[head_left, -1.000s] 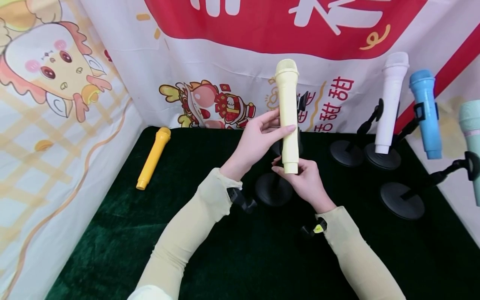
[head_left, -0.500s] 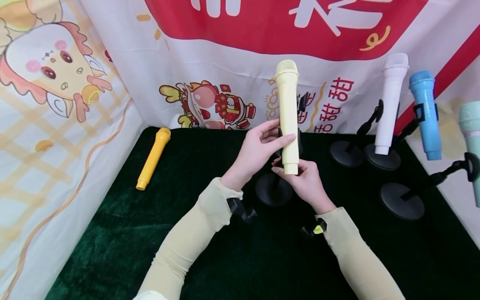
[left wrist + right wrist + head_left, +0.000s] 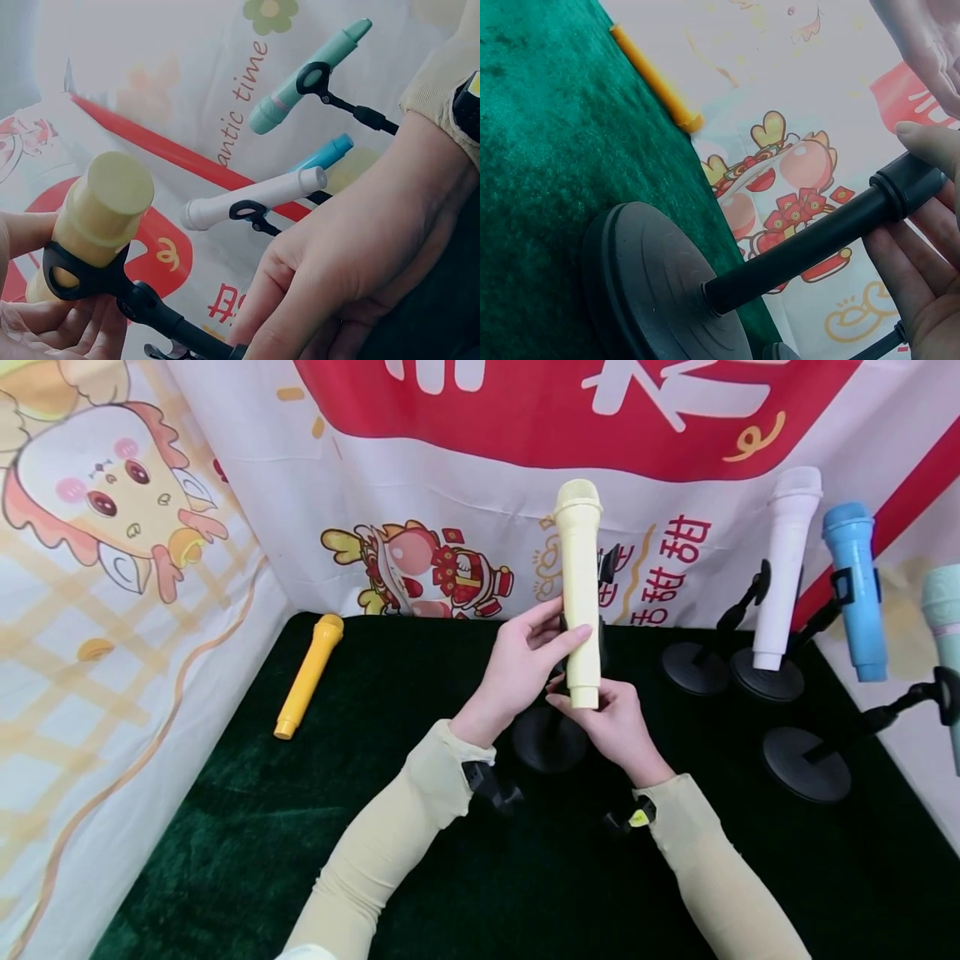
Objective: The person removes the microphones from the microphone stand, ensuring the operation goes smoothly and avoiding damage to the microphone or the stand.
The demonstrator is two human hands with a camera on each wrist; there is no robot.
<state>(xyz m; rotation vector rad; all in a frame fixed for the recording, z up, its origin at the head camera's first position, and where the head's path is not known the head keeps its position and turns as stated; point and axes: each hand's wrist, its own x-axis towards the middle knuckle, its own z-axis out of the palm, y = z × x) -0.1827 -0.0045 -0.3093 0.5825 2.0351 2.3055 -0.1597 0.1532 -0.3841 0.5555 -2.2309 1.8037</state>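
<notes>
A pale yellow microphone (image 3: 579, 568) stands nearly upright in the middle of the head view. My left hand (image 3: 517, 660) grips its lower body, thumb across the front. In the left wrist view a black clip (image 3: 94, 279) wraps round the microphone, joined to a jointed arm. Below, my right hand (image 3: 621, 722) holds the upper end of the black stand; the right wrist view shows its fingers about a collar (image 3: 907, 184) on the pole (image 3: 802, 247). The round stand base (image 3: 549, 745) rests on the green cloth. The microphone hides part of the stand in the head view.
A yellow-orange microphone (image 3: 309, 677) lies on the green cloth (image 3: 225, 827) at left. White (image 3: 786, 568), blue (image 3: 855, 589) and mint green (image 3: 945, 635) microphones sit on black stands at right. Another black stand (image 3: 609, 564) is partly hidden behind the pale yellow microphone. Printed cloth hangs behind.
My left hand has slid slightly down the pale yellow microphone, and its forearm has shifted a little. My right hand keeps its hold on the stand.
</notes>
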